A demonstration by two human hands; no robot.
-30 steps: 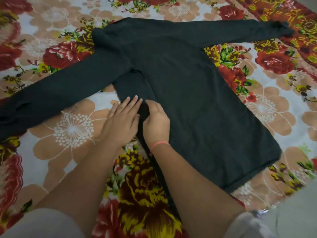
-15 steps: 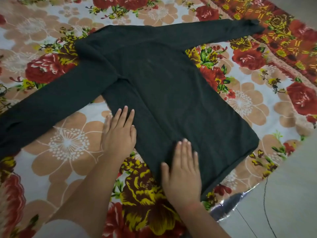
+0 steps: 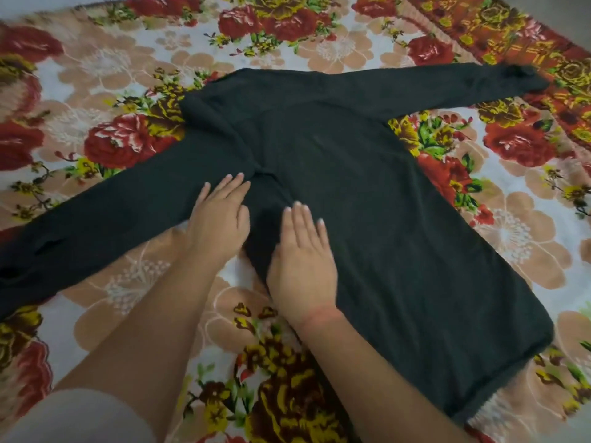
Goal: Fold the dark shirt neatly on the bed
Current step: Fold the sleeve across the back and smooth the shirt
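- Bedsheet [image 3: 518, 225] printed with red roses, tan blossoms and yellow-green sprays covers the bed across the whole view; a darker red-and-gold border [image 3: 499, 30] runs through the upper right corner.
- A long-sleeved dark shirt [image 3: 367, 219] lies spread flat on the sheet. Its body runs diagonally through the middle of the frame, with the collar [image 3: 198, 107] toward the upper left and the hem [image 3: 479, 378] toward the lower right.
- The near sleeve [image 3: 112, 219] stretches out straight to the frame's left edge, lying on the sheet beside the person's left forearm.
- The far sleeve [image 3: 431, 87] reaches toward the upper right, and its cuff [image 3: 518, 75] rests on the patterned border.
- Two bare forearms enter from the bottom of the frame and angle up toward the shirt's near side edge.
- The right hand [image 3: 300, 260] lies palm down on the side edge of the shirt's body. Its fingers are straight and close together, pressing the cloth and gripping nothing.
- The left hand [image 3: 220, 215] lies palm down just beside it. Its straight fingers rest on the dark fabric where the near sleeve meets the body, and the heel of the palm sits over the sheet; it holds nothing either.
- A narrow strip of dark cloth shows between the two hands, which are close but apart.
- A thin reddish band [image 3: 319, 314] circles the right wrist.
- Pale cloth [image 3: 80, 417] fills the lower left corner; the blur leaves unclear what it is.
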